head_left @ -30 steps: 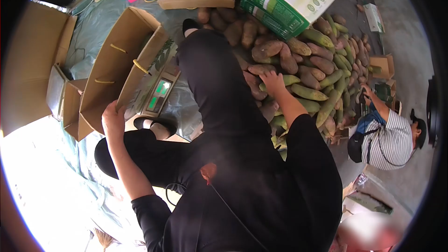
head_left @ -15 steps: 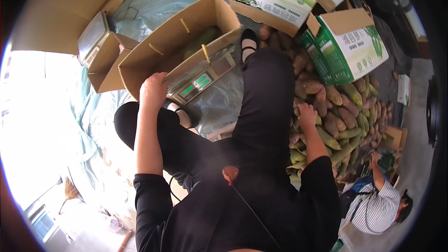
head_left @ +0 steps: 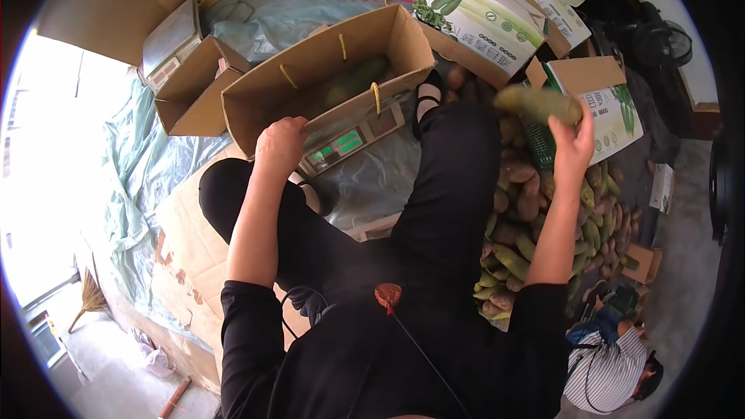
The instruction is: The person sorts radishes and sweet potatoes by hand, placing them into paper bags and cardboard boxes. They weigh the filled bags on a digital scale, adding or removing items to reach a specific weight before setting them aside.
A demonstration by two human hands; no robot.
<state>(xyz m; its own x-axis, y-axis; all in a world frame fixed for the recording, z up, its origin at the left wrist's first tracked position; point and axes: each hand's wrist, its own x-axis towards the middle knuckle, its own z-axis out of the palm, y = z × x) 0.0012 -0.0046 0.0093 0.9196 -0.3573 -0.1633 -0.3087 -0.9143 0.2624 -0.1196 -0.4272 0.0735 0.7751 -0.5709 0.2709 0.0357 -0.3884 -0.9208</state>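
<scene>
My left hand (head_left: 281,143) is closed over the near rim of a long open cardboard box (head_left: 264,112) with yellow cord handles. Inside the box lies a green radish (head_left: 358,81), dim in the shadow. Below the box shows a digital scale (head_left: 341,146) with lit green displays. To the right, my right hand (head_left: 573,143) grips one end of a green radish (head_left: 539,104), raised above the pile and blurred by motion. The heap of radishes (head_left: 535,217), green and earthy brown, spreads beside my right leg.
Printed cartons (head_left: 481,19) stand at the back, and an open green-and-white carton (head_left: 613,120) stands behind the heap. A smaller cardboard box (head_left: 194,93) sits left, beside another scale (head_left: 172,43). A black fan (head_left: 660,43) is at far right. Another person (head_left: 609,368) bends at lower right.
My right hand has risen from the heap with a green radish in it. My left hand stays on the box rim. The whole view has shifted slightly.
</scene>
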